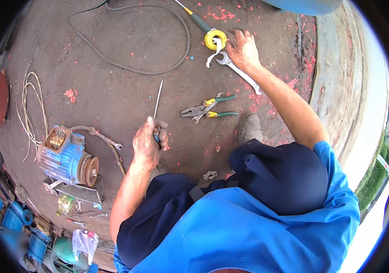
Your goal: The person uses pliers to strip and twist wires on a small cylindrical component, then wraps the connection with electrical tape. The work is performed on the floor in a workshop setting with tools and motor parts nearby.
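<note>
My left hand [145, 144] is closed around a screwdriver [158, 98], its thin shaft pointing up and away from me. Part of the blue handle shows between the fingers. Over on the right, my right hand [244, 50] reaches out over the ground with its fingers apart. Just left of those fingers lies a roll of yellow tape [223, 36] with a loose white strip. A large open-ended wrench [240, 73] stretches below this hand. Beyond the tape is a second screwdriver [199, 21] with a dark green handle. Combination pliers [195, 110] with green and yellow handles rest between my hands.
A blue electric motor [62, 159] with its terminal box uncovered stands at left, near a cable [33, 113]. A dark hose [189, 41] loops across the far ground. Small tools, a plastic bag [84, 243] and other motors lie lower left. My shoe [250, 127] is below the wrench.
</note>
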The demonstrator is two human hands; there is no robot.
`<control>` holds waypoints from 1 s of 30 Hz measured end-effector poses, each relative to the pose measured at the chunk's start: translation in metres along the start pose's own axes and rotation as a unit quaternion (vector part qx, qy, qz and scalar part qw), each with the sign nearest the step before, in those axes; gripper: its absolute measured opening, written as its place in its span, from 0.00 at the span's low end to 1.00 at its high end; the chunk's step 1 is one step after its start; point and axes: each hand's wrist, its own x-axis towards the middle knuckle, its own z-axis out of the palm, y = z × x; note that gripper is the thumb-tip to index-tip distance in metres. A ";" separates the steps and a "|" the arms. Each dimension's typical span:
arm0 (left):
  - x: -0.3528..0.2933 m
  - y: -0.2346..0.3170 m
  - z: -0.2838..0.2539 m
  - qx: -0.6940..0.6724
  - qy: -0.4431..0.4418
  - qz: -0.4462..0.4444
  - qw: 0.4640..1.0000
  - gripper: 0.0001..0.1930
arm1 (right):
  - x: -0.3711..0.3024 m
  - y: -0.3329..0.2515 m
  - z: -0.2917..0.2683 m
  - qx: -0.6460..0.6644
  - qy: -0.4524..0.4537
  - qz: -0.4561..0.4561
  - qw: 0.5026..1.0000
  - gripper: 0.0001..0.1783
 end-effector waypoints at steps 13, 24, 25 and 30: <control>0.021 0.005 -0.033 -0.026 0.124 0.086 0.988 0.10 | -0.152 -0.008 -0.009 -0.033 -0.242 -0.322 0.915 0.41; 0.013 0.017 -0.027 -0.005 0.157 0.036 0.987 0.11 | -0.092 0.030 -0.002 -0.098 -0.119 -0.058 0.986 0.21; 0.016 0.015 -0.028 -0.013 0.157 0.034 0.987 0.14 | -0.084 0.046 -0.002 -0.129 -0.160 -0.052 0.977 0.22; 0.023 0.014 -0.040 -0.048 0.087 0.049 0.994 0.22 | -0.080 0.051 0.003 -0.146 -0.177 -0.064 0.971 0.21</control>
